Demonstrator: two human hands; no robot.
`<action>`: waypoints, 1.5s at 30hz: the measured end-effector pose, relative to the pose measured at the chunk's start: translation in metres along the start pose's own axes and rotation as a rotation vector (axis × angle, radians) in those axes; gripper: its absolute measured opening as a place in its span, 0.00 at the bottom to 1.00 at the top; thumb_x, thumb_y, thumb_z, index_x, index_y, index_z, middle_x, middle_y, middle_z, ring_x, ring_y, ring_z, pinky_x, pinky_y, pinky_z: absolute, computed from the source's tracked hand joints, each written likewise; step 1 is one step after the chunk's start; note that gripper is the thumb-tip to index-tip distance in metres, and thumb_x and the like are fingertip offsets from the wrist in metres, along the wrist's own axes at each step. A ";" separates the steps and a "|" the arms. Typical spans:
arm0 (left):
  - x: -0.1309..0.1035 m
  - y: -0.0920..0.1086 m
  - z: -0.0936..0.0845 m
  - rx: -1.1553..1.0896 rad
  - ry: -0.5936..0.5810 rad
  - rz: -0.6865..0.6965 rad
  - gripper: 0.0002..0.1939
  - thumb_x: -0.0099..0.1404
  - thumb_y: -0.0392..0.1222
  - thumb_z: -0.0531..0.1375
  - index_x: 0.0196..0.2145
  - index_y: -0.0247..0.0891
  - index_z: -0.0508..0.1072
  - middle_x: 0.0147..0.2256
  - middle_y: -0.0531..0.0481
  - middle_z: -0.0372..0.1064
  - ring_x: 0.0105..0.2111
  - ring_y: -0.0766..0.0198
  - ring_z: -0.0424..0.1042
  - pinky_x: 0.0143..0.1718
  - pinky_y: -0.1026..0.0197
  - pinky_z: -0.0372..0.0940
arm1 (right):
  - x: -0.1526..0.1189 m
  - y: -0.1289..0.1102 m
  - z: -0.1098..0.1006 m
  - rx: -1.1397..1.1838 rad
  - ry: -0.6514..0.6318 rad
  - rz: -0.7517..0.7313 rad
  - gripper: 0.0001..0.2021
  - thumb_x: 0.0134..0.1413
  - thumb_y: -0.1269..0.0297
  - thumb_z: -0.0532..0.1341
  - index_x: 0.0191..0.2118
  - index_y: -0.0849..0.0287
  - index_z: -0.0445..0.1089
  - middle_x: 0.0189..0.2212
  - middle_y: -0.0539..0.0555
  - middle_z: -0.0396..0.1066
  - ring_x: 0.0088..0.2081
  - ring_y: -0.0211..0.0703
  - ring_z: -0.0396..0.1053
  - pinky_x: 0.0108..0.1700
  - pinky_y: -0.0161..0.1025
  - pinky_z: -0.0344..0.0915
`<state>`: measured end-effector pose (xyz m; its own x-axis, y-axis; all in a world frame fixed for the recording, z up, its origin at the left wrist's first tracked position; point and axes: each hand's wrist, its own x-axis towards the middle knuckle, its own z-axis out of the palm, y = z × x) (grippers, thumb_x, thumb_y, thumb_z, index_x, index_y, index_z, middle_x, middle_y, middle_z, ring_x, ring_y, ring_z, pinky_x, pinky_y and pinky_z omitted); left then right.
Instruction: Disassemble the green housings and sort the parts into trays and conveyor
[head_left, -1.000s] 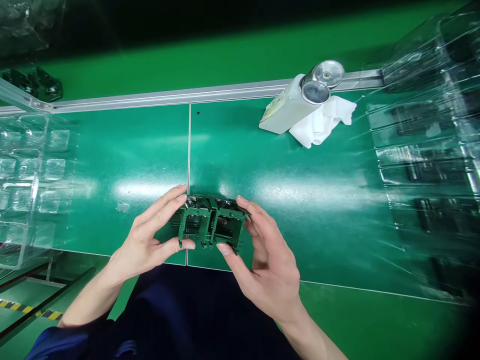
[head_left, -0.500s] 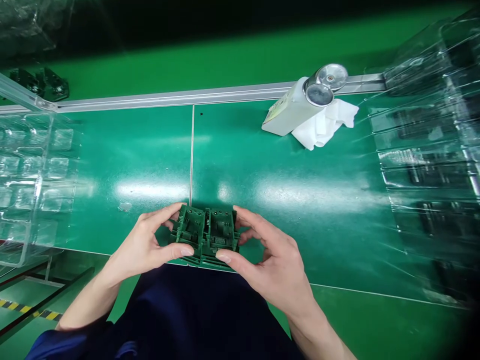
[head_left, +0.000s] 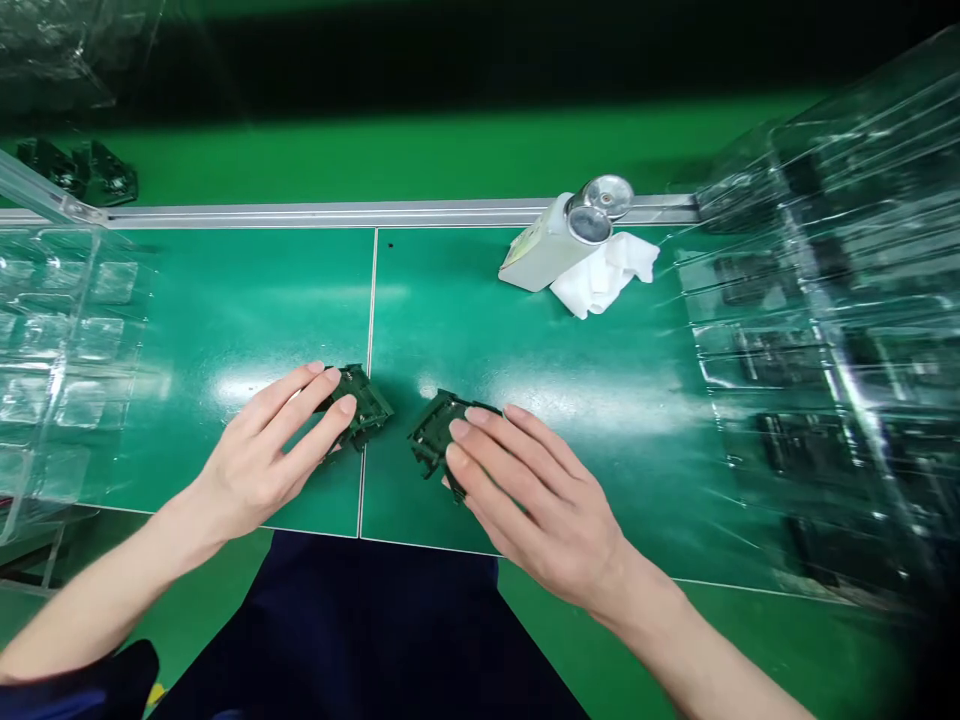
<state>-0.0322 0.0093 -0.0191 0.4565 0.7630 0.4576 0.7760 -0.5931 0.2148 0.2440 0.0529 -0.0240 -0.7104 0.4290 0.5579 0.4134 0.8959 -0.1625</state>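
Two dark green moulded plastic housings are apart above the green table (head_left: 247,265), one in each hand. My left hand (head_left: 270,450) grips the left housing (head_left: 367,405), with its fingers laid over the top and the thumb mostly hidden. On the other side, my right hand (head_left: 540,490) is closed on the right housing (head_left: 431,430), fingers across its upper face. Both housings are tilted, and a gap separates them. The fingers cover parts of each one.
At the back stand a white bottle (head_left: 536,250) with a metal-topped dispenser (head_left: 590,223) and a crumpled white cloth (head_left: 604,275). Stacked clear trays (head_left: 810,330) with dark parts fill the right; clear trays (head_left: 82,340) stand left. A metal rail (head_left: 300,214) crosses behind.
The two housings were side by side, held between both hands. Now they are apart and turned over, one in each hand, with the fingers on top. The view has shifted slightly.
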 end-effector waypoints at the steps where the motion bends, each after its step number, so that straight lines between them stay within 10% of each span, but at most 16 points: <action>1: 0.001 -0.003 -0.003 0.037 0.041 0.086 0.32 0.60 0.28 0.63 0.60 0.46 0.64 0.53 0.44 0.70 0.55 0.52 0.69 0.56 0.47 0.68 | 0.002 0.004 -0.006 -0.038 0.010 -0.091 0.16 0.55 0.75 0.63 0.49 0.56 0.70 0.44 0.53 0.77 0.52 0.48 0.72 0.53 0.49 0.73; 5: 0.003 -0.015 -0.020 0.054 0.011 0.320 0.31 0.58 0.30 0.66 0.55 0.58 0.68 0.49 0.56 0.75 0.48 0.60 0.75 0.49 0.59 0.72 | 0.012 0.015 -0.026 -0.045 0.011 -0.337 0.09 0.55 0.68 0.65 0.40 0.46 0.73 0.40 0.41 0.78 0.48 0.36 0.74 0.49 0.35 0.74; 11: -0.003 -0.024 -0.035 -0.080 -0.206 0.225 0.28 0.58 0.34 0.65 0.51 0.64 0.71 0.38 0.62 0.78 0.29 0.66 0.76 0.32 0.65 0.74 | 0.027 0.023 -0.041 0.113 -0.129 -0.468 0.07 0.55 0.65 0.66 0.36 0.41 0.74 0.39 0.32 0.77 0.42 0.25 0.76 0.41 0.22 0.72; 22: 0.024 -0.019 -0.044 -0.034 -0.099 0.459 0.30 0.54 0.34 0.68 0.47 0.70 0.71 0.40 0.71 0.77 0.38 0.70 0.75 0.42 0.70 0.69 | 0.034 0.024 -0.046 -0.120 0.014 -0.723 0.10 0.59 0.67 0.59 0.38 0.44 0.76 0.41 0.36 0.77 0.46 0.26 0.74 0.43 0.20 0.70; 25: 0.017 -0.009 -0.033 0.027 0.108 0.299 0.22 0.54 0.37 0.69 0.45 0.55 0.73 0.45 0.60 0.77 0.42 0.63 0.75 0.47 0.61 0.69 | 0.023 0.018 -0.033 -0.048 0.097 -0.441 0.05 0.54 0.68 0.63 0.34 0.49 0.72 0.35 0.44 0.76 0.46 0.42 0.76 0.49 0.42 0.74; 27: 0.011 -0.001 -0.022 -0.117 0.173 -0.044 0.24 0.52 0.38 0.70 0.47 0.46 0.72 0.47 0.50 0.75 0.46 0.56 0.74 0.50 0.53 0.68 | 0.018 0.012 -0.019 0.125 0.146 -0.105 0.10 0.49 0.67 0.68 0.37 0.52 0.68 0.33 0.48 0.73 0.44 0.49 0.76 0.50 0.53 0.73; 31: 0.017 0.013 -0.003 -0.991 0.229 -0.839 0.22 0.53 0.47 0.70 0.44 0.40 0.72 0.39 0.47 0.75 0.37 0.57 0.75 0.41 0.54 0.71 | 0.024 0.001 0.014 0.822 0.351 0.687 0.22 0.42 0.61 0.72 0.44 0.54 0.67 0.40 0.53 0.72 0.40 0.47 0.75 0.42 0.48 0.75; 35: 0.034 0.021 0.013 -1.802 0.555 -1.265 0.18 0.54 0.56 0.67 0.33 0.38 0.75 0.37 0.45 0.76 0.40 0.52 0.76 0.41 0.53 0.72 | 0.041 -0.011 0.040 1.747 0.564 1.226 0.13 0.49 0.50 0.66 0.35 0.52 0.72 0.35 0.50 0.76 0.38 0.47 0.76 0.40 0.50 0.75; 39: 0.041 0.028 0.028 -2.065 0.692 -1.378 0.19 0.58 0.54 0.64 0.40 0.36 0.77 0.39 0.42 0.75 0.41 0.54 0.75 0.43 0.55 0.70 | 0.048 -0.022 0.051 2.204 0.703 1.272 0.10 0.47 0.53 0.69 0.33 0.51 0.74 0.38 0.47 0.79 0.42 0.48 0.77 0.45 0.51 0.75; 45: 0.041 0.031 0.033 -2.103 0.693 -1.398 0.20 0.62 0.54 0.61 0.43 0.36 0.77 0.40 0.41 0.75 0.42 0.54 0.74 0.43 0.55 0.70 | 0.046 -0.026 0.051 2.273 0.690 1.102 0.08 0.52 0.53 0.66 0.33 0.50 0.75 0.40 0.48 0.79 0.42 0.43 0.77 0.47 0.45 0.74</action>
<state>0.0250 0.0300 -0.0219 -0.0698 0.8225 -0.5645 -0.9195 0.1664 0.3562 0.1718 0.0555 -0.0357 -0.4336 0.8657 -0.2500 -0.8233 -0.4934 -0.2806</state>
